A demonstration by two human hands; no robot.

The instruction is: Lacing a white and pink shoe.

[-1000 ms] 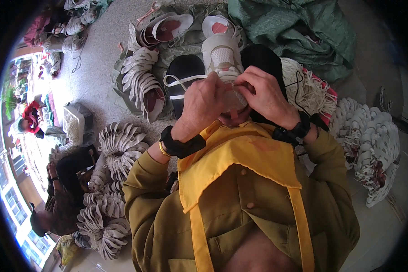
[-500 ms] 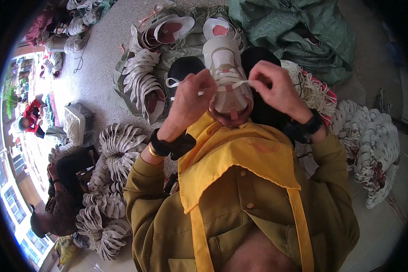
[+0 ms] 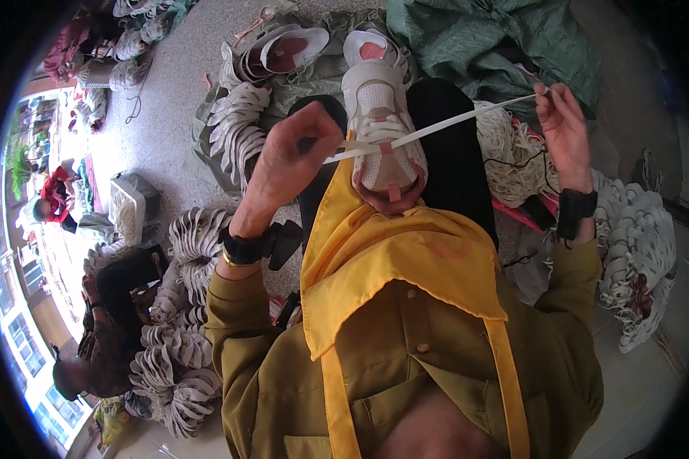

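A white and pink sneaker (image 3: pixel 381 130) rests toe-away on my lap, over a yellow apron (image 3: pixel 394 260). A flat white shoelace (image 3: pixel 444 124) runs taut through it from left to upper right. My left hand (image 3: pixel 291 157) pinches the lace's near end just left of the shoe. My right hand (image 3: pixel 563 126) is raised far to the right, gripping the other end of the lace. Both wrists wear black bands.
Stacks of white shoe uppers (image 3: pixel 233 126) lie on the floor ahead, with more bundles (image 3: pixel 180 306) at my left and another pile (image 3: pixel 643 252) at my right. A green tarp (image 3: pixel 497 42) is heaped ahead. Other people (image 3: pixel 103 321) sit at left.
My hands were together over the shoe's tongue. They have spread apart, the right hand swinging far right and drawing the lace out taut through the sneaker.
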